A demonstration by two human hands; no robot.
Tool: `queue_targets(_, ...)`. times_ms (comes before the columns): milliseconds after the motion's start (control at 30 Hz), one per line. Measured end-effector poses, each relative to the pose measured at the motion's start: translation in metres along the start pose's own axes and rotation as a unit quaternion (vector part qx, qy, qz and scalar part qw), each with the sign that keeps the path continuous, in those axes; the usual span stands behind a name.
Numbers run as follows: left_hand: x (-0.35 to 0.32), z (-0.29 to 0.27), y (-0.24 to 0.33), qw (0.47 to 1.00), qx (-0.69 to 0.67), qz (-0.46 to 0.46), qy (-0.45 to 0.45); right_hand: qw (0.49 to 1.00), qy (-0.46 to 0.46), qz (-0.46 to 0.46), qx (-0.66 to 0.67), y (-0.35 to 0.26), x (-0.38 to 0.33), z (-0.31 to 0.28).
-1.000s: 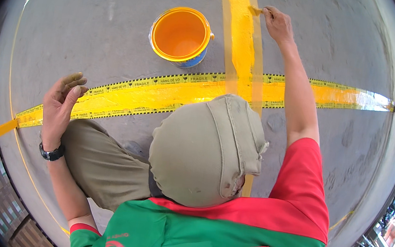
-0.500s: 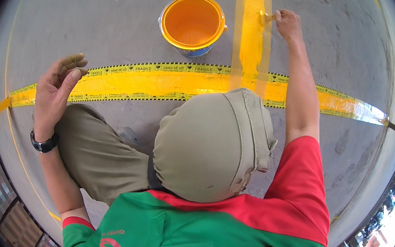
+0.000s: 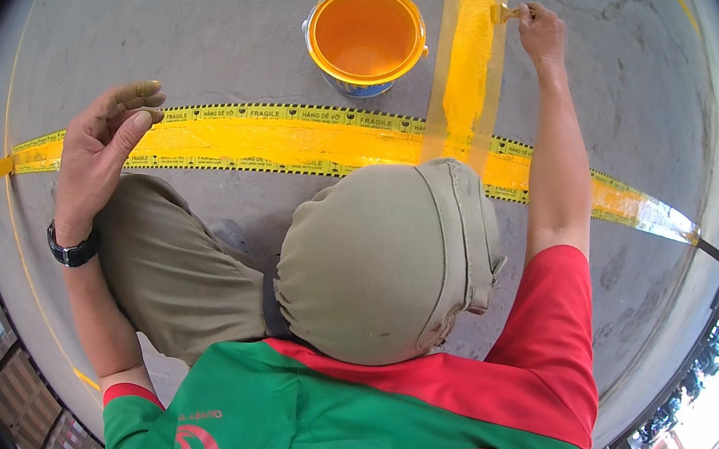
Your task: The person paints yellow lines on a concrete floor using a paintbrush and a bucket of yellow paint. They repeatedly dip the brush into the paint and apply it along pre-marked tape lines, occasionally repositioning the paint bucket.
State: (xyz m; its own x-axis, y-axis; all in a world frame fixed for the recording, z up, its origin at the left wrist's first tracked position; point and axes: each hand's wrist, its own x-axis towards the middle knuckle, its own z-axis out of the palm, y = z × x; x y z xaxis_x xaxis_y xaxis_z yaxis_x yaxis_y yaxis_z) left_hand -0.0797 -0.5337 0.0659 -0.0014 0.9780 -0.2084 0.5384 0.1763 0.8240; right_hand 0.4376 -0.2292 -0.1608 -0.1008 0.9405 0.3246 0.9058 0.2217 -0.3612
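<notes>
My right hand (image 3: 544, 33) is closed round a small paintbrush (image 3: 504, 13), whose bristles are over the right edge of a wet yellow painted stripe (image 3: 468, 67) running away from me. Pale masking tape (image 3: 441, 82) borders that stripe. Left of it stands an open paint bucket (image 3: 359, 80), orange-yellow inside, with a blue lower part. My left hand (image 3: 105, 139) is raised above my left knee with yellow paint on its fingers. Those fingers are loosely curved, the thumb apart, and nothing shows in them.
A yellow stripe (image 3: 280, 138) crosses the grey concrete floor (image 3: 221, 37) before my knees, edged with printed yellow-and-black tape (image 3: 301, 113). The two stripes meet by my right knee (image 3: 392, 255). Wooden pallets (image 3: 33, 400) lie at the lower left.
My right hand and the paintbrush have moved slightly farther away and to the right; more of the brush shows. The bucket and stripes sit farther right in view. My left hand has shifted slightly.
</notes>
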Motion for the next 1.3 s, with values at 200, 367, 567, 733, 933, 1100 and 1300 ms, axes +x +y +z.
queue_targets(200, -0.001, 0.001, -0.001, 1.0, -0.005, -0.004, -0.003, 0.984, -0.159, 0.015, -0.081, 0.001, 0.004, -0.002)
queue_targets(367, 0.001, 0.002, 0.0, 1.0, 0.001, 0.004, 0.005, 0.996, -0.062, 0.008, -0.06, -0.001, 0.017, 0.006)
queue_targets(567, -0.003, 0.001, -0.001, 1.0, -0.014, -0.012, 0.003, 0.985, -0.163, 0.04, -0.033, -0.005, -0.014, 0.001)
queue_targets(733, 0.004, 0.002, -0.007, 1.0, -0.005, -0.001, -0.004, 0.975, -0.213, 0.04, -0.04, -0.021, -0.088, -0.046)
queue_targets(933, 0.017, 0.001, -0.02, 0.999, -0.006, 0.014, -0.034, 0.963, -0.26, 0.067, -0.024, -0.05, -0.153, -0.083)
queue_targets(1100, 0.013, -0.002, -0.023, 0.999, -0.008, 0.023, -0.031, 0.983, -0.167, 0.079, -0.012, -0.035, -0.124, -0.058)
queue_targets(1300, 0.001, -0.006, -0.021, 1.0, -0.004, 0.029, -0.006, 0.99, -0.041, 0.133, 0.035, -0.021, -0.083, -0.017)
